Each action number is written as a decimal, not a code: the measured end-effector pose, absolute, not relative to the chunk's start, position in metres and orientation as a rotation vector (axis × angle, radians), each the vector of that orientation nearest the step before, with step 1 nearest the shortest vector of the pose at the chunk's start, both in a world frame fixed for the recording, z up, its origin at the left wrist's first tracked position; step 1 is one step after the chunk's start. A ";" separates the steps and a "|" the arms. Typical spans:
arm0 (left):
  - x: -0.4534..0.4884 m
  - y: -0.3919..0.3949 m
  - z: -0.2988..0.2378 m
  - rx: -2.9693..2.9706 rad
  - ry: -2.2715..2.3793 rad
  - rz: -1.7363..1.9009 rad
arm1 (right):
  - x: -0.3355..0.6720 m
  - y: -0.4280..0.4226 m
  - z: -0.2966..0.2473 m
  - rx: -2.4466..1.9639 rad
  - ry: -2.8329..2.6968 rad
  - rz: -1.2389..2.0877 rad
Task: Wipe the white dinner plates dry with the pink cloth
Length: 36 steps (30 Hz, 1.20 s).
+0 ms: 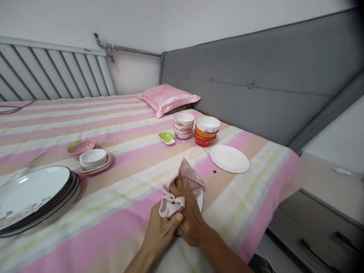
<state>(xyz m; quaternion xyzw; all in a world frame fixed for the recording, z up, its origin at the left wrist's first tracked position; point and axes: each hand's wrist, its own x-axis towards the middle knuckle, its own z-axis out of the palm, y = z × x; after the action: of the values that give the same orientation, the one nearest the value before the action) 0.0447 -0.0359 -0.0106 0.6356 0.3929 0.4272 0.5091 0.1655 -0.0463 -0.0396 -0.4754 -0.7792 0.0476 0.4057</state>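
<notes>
Left hand [162, 233]: clamped on pink cloth [170, 204].
Right hand [190, 214]: laid flat on pink cloth, over white plate [200, 199].

Open sheet [127, 178] left of the grip, crockery ahead.
A white plate [229, 158] lay near, ahead-right of the grip on the cloth [170, 204]; bowl stacks [207, 131] and a green dish [166, 137] stood farther ahead; platters [34, 193] sat well left.
</notes>
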 end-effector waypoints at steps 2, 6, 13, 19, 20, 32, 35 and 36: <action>0.045 -0.036 -0.009 1.533 0.928 1.023 | 0.169 -0.043 -0.042 -1.200 -1.964 0.086; 0.047 -0.035 -0.006 1.450 0.861 1.005 | 0.176 -0.036 -0.042 -1.321 -1.898 0.032; 0.046 -0.035 -0.009 1.348 0.822 0.969 | 0.188 -0.031 -0.043 -1.496 -1.786 0.028; 0.046 -0.036 -0.011 1.349 0.824 0.925 | 0.195 -0.029 -0.047 -1.540 -1.572 0.072; 0.046 -0.036 -0.010 1.356 0.833 0.913 | 0.196 -0.029 -0.047 -1.538 -1.523 0.094; 0.048 -0.035 -0.010 1.157 1.034 0.965 | 0.219 -0.023 -0.046 -1.633 -1.243 0.556; 0.049 -0.036 -0.009 1.168 1.032 0.956 | 0.220 -0.023 -0.045 -1.498 -1.157 0.573; 0.050 -0.036 -0.008 1.191 1.036 0.961 | 0.220 -0.024 -0.043 -1.449 -1.136 0.570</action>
<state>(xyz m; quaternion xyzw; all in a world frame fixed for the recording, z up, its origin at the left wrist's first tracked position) 0.0496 -0.0364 -0.0079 0.5143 0.4472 0.4149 0.6028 0.2202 -0.0244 -0.0431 -0.6175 -0.4840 0.2427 0.5706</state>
